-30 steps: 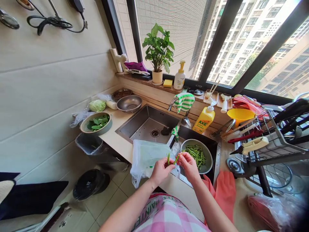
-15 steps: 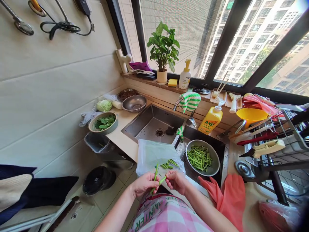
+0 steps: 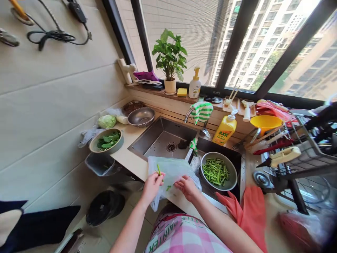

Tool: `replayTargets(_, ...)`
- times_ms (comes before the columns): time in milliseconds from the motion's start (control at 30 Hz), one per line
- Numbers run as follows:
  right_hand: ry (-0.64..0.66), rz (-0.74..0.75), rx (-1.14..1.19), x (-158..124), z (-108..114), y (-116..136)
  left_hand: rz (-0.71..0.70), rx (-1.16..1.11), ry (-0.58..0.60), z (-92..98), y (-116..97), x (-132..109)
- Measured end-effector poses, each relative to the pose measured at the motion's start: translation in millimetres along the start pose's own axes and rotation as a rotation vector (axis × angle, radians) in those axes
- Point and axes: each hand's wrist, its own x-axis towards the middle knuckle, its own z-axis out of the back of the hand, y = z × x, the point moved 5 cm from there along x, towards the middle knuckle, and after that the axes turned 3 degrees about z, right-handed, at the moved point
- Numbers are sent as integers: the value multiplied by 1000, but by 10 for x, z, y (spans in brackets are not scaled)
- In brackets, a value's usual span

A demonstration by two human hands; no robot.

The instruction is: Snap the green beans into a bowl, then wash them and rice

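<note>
Left hand [image 3: 152, 184] pinches a green stem [image 3: 158, 169], ten o'clock from the half-curled right hand [image 3: 186, 187] (contents unclear); short pieces [image 3: 216, 171] in the bowl [image 3: 233, 177], two o'clock, appear finished, at least this stem remaining.

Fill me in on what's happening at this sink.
The person's left hand holds a green stem over a plastic bag spread at the front edge of the sink. The right hand is also over the bag; whether it grips anything is unclear. Green bits lie on the bag, and a bowl of green pieces sits in the right basin.
</note>
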Motion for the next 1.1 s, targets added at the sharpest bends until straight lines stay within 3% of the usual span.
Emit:
replayTargets(67, -22, -44, -82, -240, 73, 54, -22, 34, 27, -94, -87, 16)
replayTargets(100, -13, 2, -180, -352, 101, 135, -13, 25, 75, -203, -115, 20)
replayTargets(267, -66, 468, -905, -716, 286, 723, 107, -233, 384, -1023, -219, -13)
replayTargets(367, -136, 466, -1176, -758, 494, 845, 181, -301, 449, -1438, -244, 5)
replayTargets(500, -297, 322, -1453, -740, 851, 827, 222, -355, 507, -1873, -240, 38)
replayTargets(600, -416, 255, -1405, -688, 1185, 824, 255, -397, 534, -2084, -221, 25)
replayTargets(700, -525, 145, -1012, -625, 1548, 819, 292, -437, 556, -2178, -196, 23)
replayTargets(767, -482, 99, -699, -569, 1651, 791, 249, -391, 575, -2225, -187, 61)
replayTargets(833, -348, 118, -502, -493, 1617, 780, 138, -269, 598, -2312, -194, 129)
replayTargets(900, -305, 168, -490, -417, 1598, 799, -8, -79, 602, -2445, -227, 207)
replayTargets(1000, -455, 241, -712, -299, 1768, 866, -172, 250, 617, -2630, -343, 302)
replayTargets(1100, -511, 155, -904, -171, 2058, 906, -234, 404, 634, -2522, -554, 379)
